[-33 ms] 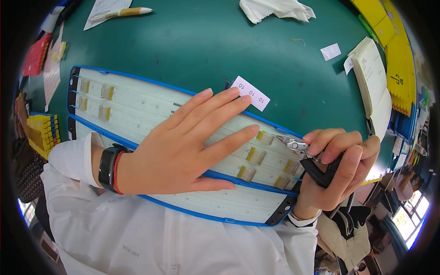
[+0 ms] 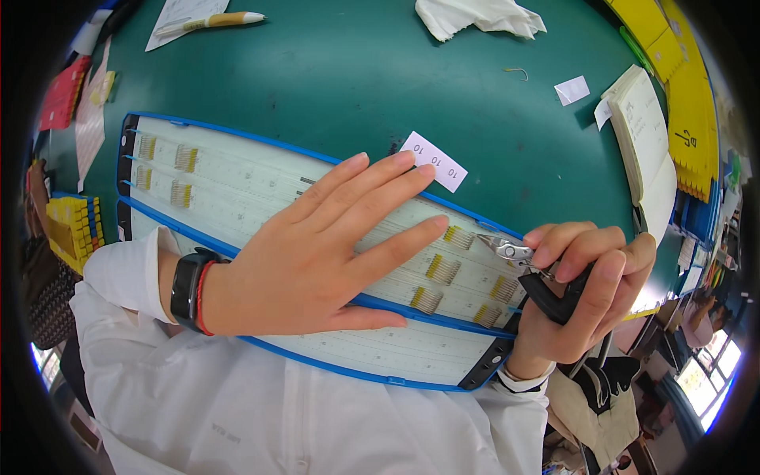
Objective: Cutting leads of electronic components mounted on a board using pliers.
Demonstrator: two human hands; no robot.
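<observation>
A long, shallow white case (image 2: 253,194) with blue edges lies open, slanting across in front of me. Fixed in it are small groups of fine wire-like pieces (image 2: 443,270) with yellowish parts; I cannot make out their exact kind. My left hand (image 2: 317,253) rests flat over the middle of the case, fingers spread, hiding what is under it. Its fingertips reach a white paper slip (image 2: 435,162) at the far edge. In my right hand (image 2: 590,277) is a pair of small pliers (image 2: 507,248) with black handles, jaws pointing left near the pieces at the case's right end.
A crumpled white cloth (image 2: 480,17), a small curved wire (image 2: 518,73) and a folded paper (image 2: 571,90) lie on the green table (image 2: 332,79). An open notebook (image 2: 637,127) stands at right, beside yellow folders (image 2: 689,119). A pen (image 2: 218,24) lies on paper at far left.
</observation>
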